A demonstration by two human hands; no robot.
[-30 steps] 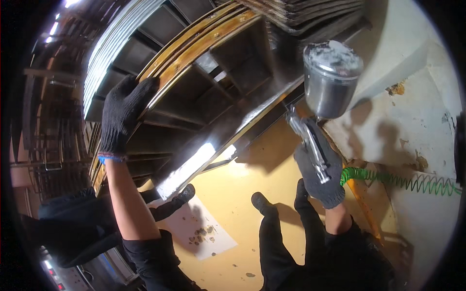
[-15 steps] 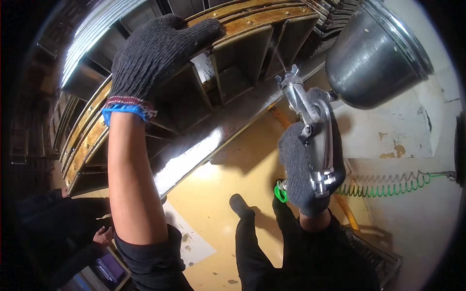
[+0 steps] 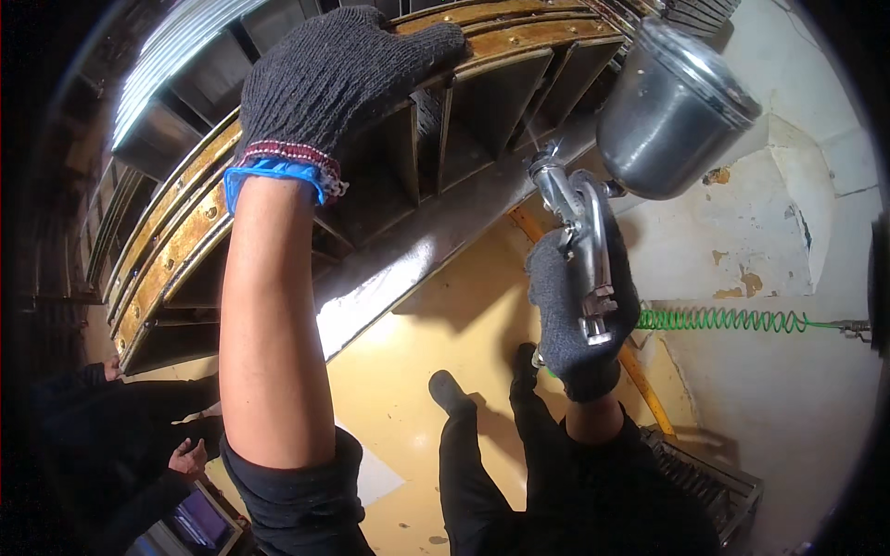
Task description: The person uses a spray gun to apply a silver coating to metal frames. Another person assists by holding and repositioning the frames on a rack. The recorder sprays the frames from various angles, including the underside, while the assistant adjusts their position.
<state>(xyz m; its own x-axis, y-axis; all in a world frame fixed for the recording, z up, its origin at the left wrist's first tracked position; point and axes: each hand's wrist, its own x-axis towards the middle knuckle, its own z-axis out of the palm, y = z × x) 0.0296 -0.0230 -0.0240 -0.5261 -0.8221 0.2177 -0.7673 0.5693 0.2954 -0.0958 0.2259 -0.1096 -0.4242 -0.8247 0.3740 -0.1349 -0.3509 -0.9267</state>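
My left hand [image 3: 338, 79], in a dark knit glove with a blue band at the wrist, grips the rusty, riveted edge of a curved metal frame [image 3: 533, 32] with divided compartments. My gloved right hand [image 3: 579, 329] grips a silver spray gun [image 3: 593, 250] with a large metal cup [image 3: 672, 111] at its upper right. The nozzle points up toward the frame's compartments and flat lower metal strip [image 3: 371, 287], and a faint mist shows near its tip. A green coiled hose [image 3: 723, 320] runs right from under my hand.
A co-worker in dark clothing [image 3: 111, 435] is at the lower left, a hand [image 3: 190, 459] showing. A stained pale wall [image 3: 797, 232] is at right, with a metal rack [image 3: 705, 473] below it and a yellow bar [image 3: 644, 389] nearby. A white sheet [image 3: 371, 477] lies on the beige floor [image 3: 473, 324].
My left hand has moved up and right along the curved edge since a second earlier. The spray gun and cup have tilted and moved slightly up in view.
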